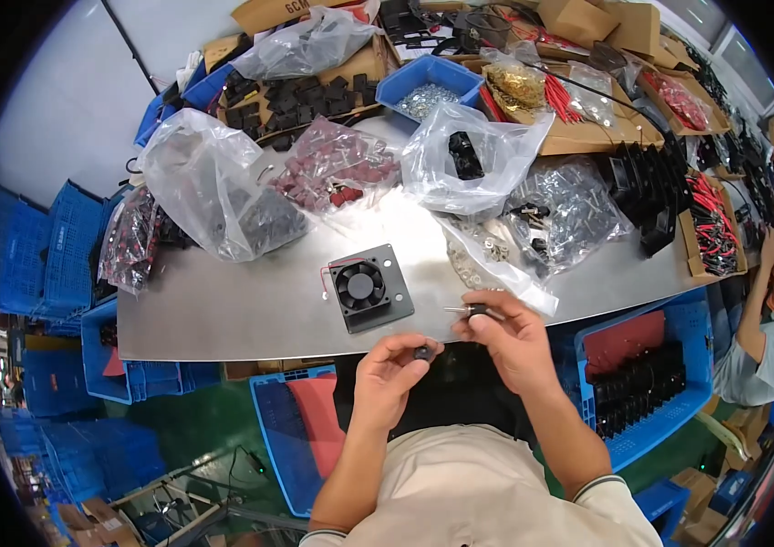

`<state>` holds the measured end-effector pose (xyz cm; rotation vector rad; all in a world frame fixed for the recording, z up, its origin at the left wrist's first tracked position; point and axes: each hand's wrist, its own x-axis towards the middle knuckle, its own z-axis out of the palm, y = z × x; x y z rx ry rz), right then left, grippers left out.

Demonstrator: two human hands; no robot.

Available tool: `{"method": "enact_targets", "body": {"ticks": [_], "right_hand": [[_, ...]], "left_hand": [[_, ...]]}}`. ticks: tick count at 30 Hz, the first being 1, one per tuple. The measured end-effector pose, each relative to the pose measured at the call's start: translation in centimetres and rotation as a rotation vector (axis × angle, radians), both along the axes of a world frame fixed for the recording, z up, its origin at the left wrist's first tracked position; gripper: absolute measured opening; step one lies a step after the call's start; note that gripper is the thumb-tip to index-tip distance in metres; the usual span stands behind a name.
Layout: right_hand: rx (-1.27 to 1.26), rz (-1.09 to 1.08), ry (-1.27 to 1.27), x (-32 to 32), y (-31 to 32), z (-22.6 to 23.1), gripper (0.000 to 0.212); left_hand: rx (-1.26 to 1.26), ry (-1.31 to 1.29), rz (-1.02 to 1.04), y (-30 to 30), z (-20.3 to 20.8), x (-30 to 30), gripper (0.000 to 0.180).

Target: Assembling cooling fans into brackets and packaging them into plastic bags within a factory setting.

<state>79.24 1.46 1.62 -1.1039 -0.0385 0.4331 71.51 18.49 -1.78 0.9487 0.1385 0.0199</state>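
Observation:
My left hand (389,376) is closed at the table's near edge, pinching a small dark round part (422,352) between thumb and fingers. To its right, my right hand (513,339) grips a small black part with a metal pin (460,310) pointing left. The exact kind of both parts is too small to tell. Just beyond my left hand, a black cooling fan (361,284) with thin red wires lies on a dark metal plate (391,314) with holes. Neither hand touches the fan or plate.
Bags of small parts (318,169) line the table's (223,305) far side, near a blue bin of metal hardware (428,80). Blue crates (268,428) stand below the near edge, one at right holding black parts (638,387). Another person (765,356) sits at far right.

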Motion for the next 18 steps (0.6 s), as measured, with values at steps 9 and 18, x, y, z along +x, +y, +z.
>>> {"method": "enact_targets", "body": {"ticks": [9, 18], "right_hand": [[0.221, 0.017, 0.016, -1.7, 2.9, -1.6, 0.029], [0.262, 0.494, 0.28, -8.9, 6.7, -4.8, 0.022]], "left_hand": [[-0.308, -0.179, 0.095, -0.3, 2.0, 1.0, 0.027], [-0.495, -0.721, 0.273, 6.4, 13.8, 6.1, 0.024]]}}
